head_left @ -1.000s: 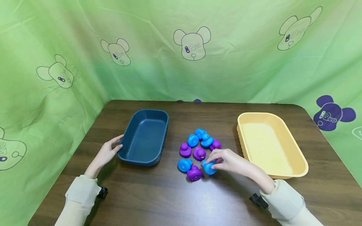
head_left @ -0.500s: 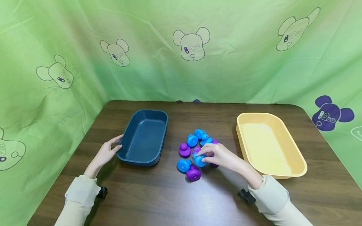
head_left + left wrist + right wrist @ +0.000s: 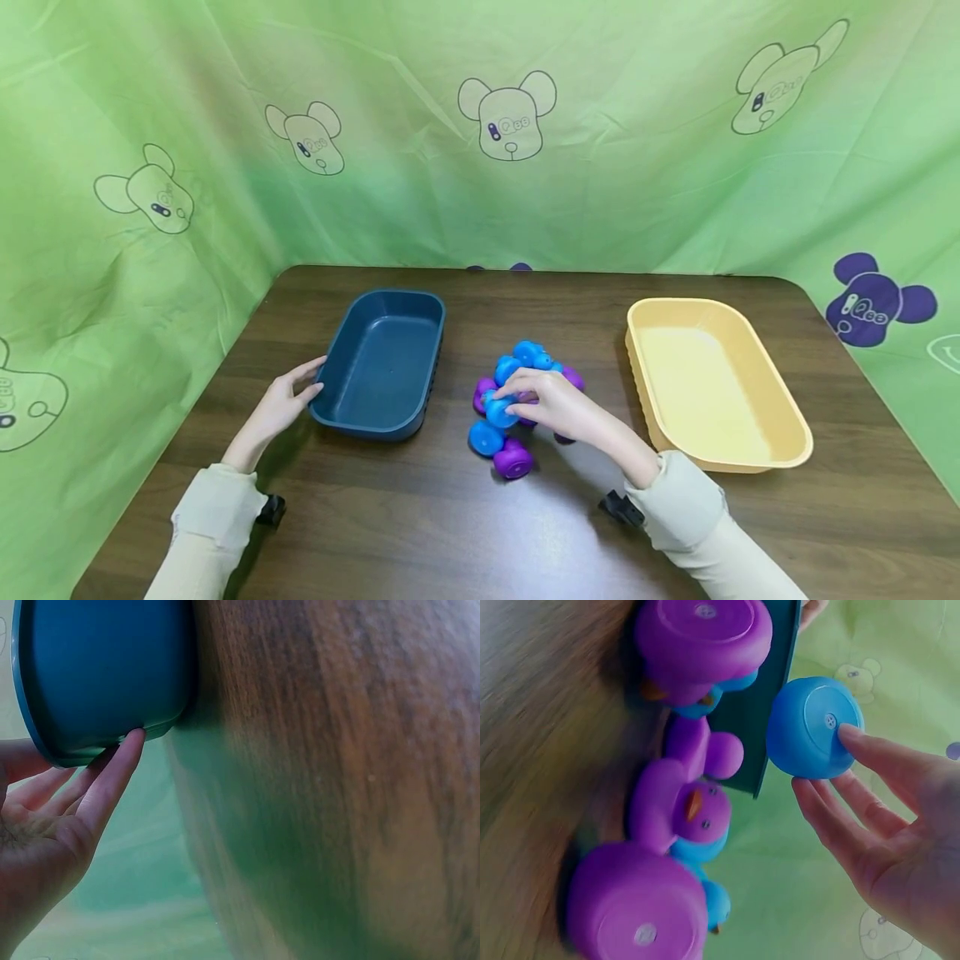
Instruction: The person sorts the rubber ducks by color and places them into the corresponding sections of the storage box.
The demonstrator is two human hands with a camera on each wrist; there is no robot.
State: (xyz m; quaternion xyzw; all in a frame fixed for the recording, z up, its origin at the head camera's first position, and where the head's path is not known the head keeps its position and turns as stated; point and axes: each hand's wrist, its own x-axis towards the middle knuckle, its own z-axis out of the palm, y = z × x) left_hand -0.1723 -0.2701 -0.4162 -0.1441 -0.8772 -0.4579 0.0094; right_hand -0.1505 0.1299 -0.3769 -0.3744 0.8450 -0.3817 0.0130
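Note:
My right hand (image 3: 551,402) pinches a blue rubber duck (image 3: 810,739) between thumb and fingertips. Its round base faces the wrist camera, and it is raised over the cluster of ducks. Below and around it lie several purple ducks (image 3: 513,459) and blue ducks (image 3: 487,437), some tipped over, some partly hidden by the hand. On the left, my left hand (image 3: 277,408) touches the near left side of a dark blue plastic bin (image 3: 378,375). In the left wrist view its fairly straight fingers (image 3: 112,776) lie against the bin's outer wall.
A pale yellow bin (image 3: 712,392) stands at the right of the brown wooden table (image 3: 420,533), its inside bare. Green printed cloth (image 3: 405,208) hangs behind and at both sides. The ducks lie between the two bins.
My right hand has lifted the blue duck from the right side of the cluster and carried it left over the other ducks. My left hand stays at the dark blue bin.

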